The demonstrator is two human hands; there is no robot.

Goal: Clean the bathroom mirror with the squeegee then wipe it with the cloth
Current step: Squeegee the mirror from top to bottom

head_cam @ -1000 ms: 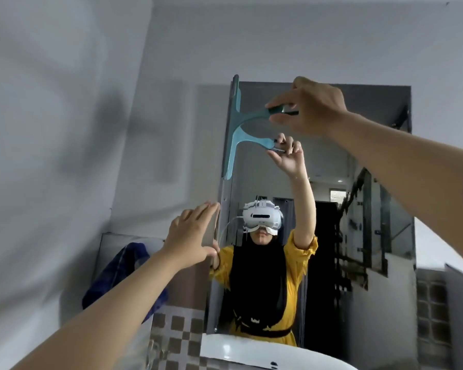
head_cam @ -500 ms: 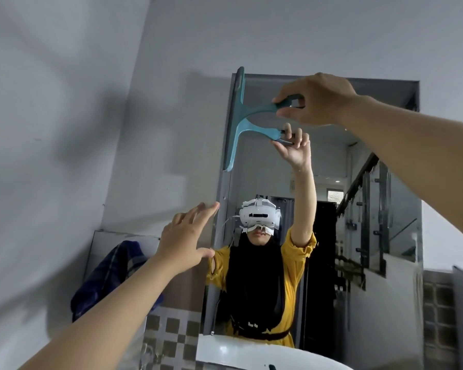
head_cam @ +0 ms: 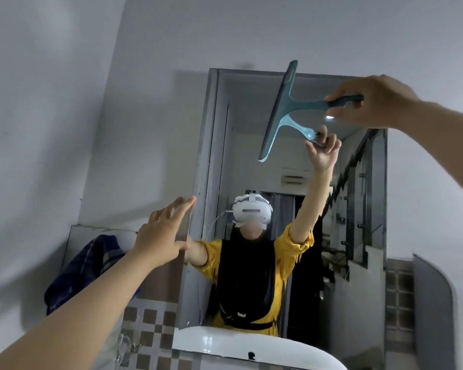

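Observation:
The tall bathroom mirror [head_cam: 358, 209] hangs on the grey wall ahead and reflects a person in a yellow top. My right hand [head_cam: 372, 101] grips the dark handle of a teal squeegee [head_cam: 281, 105], whose long blade stands nearly upright against the upper middle of the glass. My left hand [head_cam: 162, 236] rests flat, fingers spread, on the mirror's left edge at mid height. A dark blue checked cloth [head_cam: 91, 268] hangs to the left of the mirror, below my left forearm.
A white basin [head_cam: 251, 351] curves along the bottom under the mirror. Brown and white checked tiles [head_cam: 150, 324] cover the wall low on the left. A grey panel [head_cam: 433, 311] stands at the right edge.
My right hand has carried the squeegee from the mirror's top left edge rightward to the upper middle of the glass. My left hand stays on the left edge.

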